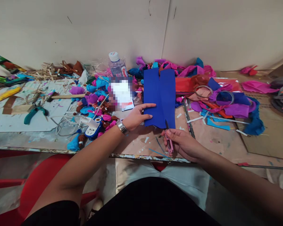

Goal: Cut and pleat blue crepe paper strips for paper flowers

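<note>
A dark blue sheet [159, 94] lies on the worktable in front of me, with a slit at its far edge between two upright parts. My left hand [137, 117] rests at the sheet's left side, fingers spread and pointing right across it. My right hand [179, 141] is wrapped round pink-handled scissors [169, 140] at the near edge. The blades point away from me, their tips over the lower right part of the blue sheet.
Left of the sheet are a phone [124, 94], a bottle [118, 66], a power strip [93, 128] and green pliers [35, 113]. Coloured scraps and two tape rings [224, 98] lie at right. The table's front edge [151, 158] runs below my hands; a wall stands behind.
</note>
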Tool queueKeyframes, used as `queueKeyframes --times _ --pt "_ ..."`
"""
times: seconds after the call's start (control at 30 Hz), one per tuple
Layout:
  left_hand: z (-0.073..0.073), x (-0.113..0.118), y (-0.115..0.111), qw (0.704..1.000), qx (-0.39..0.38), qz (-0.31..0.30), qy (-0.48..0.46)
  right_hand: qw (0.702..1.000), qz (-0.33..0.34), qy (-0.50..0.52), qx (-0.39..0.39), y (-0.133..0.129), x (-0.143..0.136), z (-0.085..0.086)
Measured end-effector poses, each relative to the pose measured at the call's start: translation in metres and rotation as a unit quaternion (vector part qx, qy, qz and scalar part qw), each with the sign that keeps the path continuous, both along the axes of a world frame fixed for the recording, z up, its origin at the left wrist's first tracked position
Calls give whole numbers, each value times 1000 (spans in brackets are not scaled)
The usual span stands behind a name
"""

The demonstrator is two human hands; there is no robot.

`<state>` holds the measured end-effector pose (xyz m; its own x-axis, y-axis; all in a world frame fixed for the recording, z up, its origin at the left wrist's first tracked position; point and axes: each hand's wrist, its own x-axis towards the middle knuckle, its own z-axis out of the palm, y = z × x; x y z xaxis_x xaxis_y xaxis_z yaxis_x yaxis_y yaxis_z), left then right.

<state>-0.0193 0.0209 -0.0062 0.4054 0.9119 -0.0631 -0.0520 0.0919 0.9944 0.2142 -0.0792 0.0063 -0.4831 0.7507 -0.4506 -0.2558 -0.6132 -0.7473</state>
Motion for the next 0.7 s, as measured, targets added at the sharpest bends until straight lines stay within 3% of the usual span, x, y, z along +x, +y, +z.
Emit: queueKeyframes --times 0.7 --pt "2 1 -2 1000 -12 -2 -1 1000 -12 -2 -17 -1 1 0"
